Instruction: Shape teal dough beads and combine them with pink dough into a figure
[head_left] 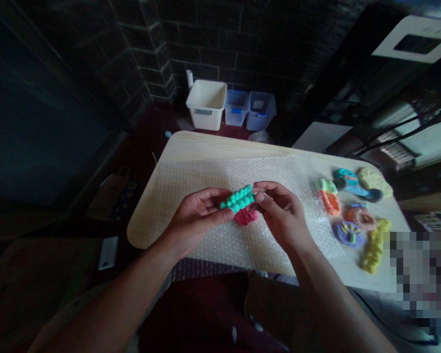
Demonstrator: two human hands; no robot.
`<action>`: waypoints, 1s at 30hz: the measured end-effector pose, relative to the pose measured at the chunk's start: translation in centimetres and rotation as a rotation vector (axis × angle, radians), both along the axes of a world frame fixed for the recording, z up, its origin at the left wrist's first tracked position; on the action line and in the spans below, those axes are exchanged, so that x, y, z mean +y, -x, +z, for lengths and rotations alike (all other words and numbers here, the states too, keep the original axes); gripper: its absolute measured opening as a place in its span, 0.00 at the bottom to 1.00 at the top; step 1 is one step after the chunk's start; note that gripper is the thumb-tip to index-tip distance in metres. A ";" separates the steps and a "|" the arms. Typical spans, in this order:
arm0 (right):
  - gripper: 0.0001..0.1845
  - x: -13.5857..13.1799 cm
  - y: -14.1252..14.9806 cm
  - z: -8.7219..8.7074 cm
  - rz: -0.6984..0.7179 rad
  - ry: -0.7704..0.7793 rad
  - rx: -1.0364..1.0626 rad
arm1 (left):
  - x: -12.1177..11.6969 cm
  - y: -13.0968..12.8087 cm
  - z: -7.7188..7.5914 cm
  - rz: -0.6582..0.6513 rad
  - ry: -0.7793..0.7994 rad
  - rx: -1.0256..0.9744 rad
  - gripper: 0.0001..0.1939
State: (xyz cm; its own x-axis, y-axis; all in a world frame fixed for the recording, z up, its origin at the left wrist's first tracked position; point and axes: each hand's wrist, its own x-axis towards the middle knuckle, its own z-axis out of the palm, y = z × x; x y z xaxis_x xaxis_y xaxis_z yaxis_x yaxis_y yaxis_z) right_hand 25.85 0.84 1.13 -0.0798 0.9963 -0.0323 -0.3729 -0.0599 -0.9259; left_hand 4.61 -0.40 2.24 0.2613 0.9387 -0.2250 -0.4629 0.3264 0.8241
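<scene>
Between my two hands is a turquoise-green, bumpy clay-like piece (238,198), raised over the table. My left hand (200,215) pinches its left end with thumb and fingers. At the other end, my right hand (279,208) grips it between thumb and fingertips. Just below it shows a red, knobbly piece (246,216); its upper part is hidden, and I cannot tell whether it touches the green one. Bubble wrap (206,176) lies spread beneath my hands on the light wooden table (191,142).
Several coloured clay-like pieces lie at the table's right: an orange-and-green one (330,202), a teal one (347,180), a purple disc (349,234) and a yellow strip (375,247). Beyond the far edge stand a white bin (208,115) and two clear boxes (236,113).
</scene>
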 end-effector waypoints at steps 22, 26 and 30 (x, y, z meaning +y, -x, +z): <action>0.20 -0.9 0.1 0.1 0.220 -0.169 -0.121 | -1.1 0.3 0.2 0.008 -0.430 0.464 0.17; 0.21 -1.0 0.3 0.3 0.210 -0.152 -0.124 | -1.0 0.0 0.1 0.012 -0.391 0.442 0.17; 0.23 -1.0 0.4 0.3 0.211 -0.120 -0.119 | -1.0 -0.3 0.1 0.020 -0.365 0.411 0.16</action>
State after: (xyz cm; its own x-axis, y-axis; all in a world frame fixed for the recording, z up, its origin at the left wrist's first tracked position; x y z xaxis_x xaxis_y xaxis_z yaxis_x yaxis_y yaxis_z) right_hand 25.46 -0.16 1.40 -0.2889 0.9552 0.0639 -0.2521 -0.0115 -0.9676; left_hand 4.87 -1.39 2.35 0.2016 0.9788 0.0364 -0.0818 -0.0202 0.9964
